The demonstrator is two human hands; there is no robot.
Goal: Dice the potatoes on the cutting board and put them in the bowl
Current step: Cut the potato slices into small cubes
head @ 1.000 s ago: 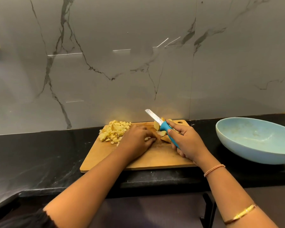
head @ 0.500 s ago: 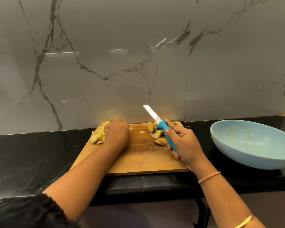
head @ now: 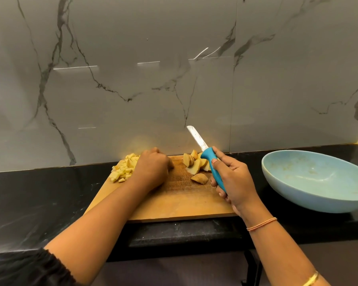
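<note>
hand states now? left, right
Left hand: rests on the cutting board by the diced potato, fingers hidden; cannot tell.
Right hand: grips the knife, blade raised.

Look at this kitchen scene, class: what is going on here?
A person is partway through dicing on a wooden cutting board. The right hand grips a blue-handled knife, blade raised off the board. The left hand rests against the diced potato pile at the board's far left. Larger potato chunks lie uncut beside the knife. The blue bowl holds no potato yet.
</note>
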